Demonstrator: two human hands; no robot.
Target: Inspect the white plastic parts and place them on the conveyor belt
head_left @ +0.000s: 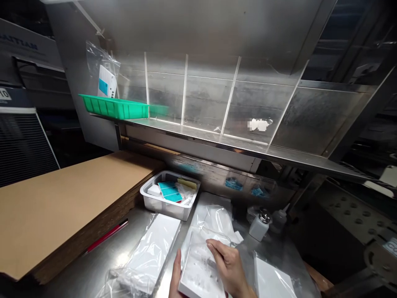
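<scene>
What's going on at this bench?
A person is handling a white box wrapped in clear plastic, the left hand at its side and the right hand over the top. Another wrapped white box lies to the left on the steel bench, near a metal tray holding teal sheets.

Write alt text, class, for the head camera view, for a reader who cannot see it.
A person's left hand and right hand hold a white box in a clear plastic bag on a steel bench. Nearby are another bagged white box and a shallow tray holding teal cards. A brown cardboard stack lies left.
</scene>
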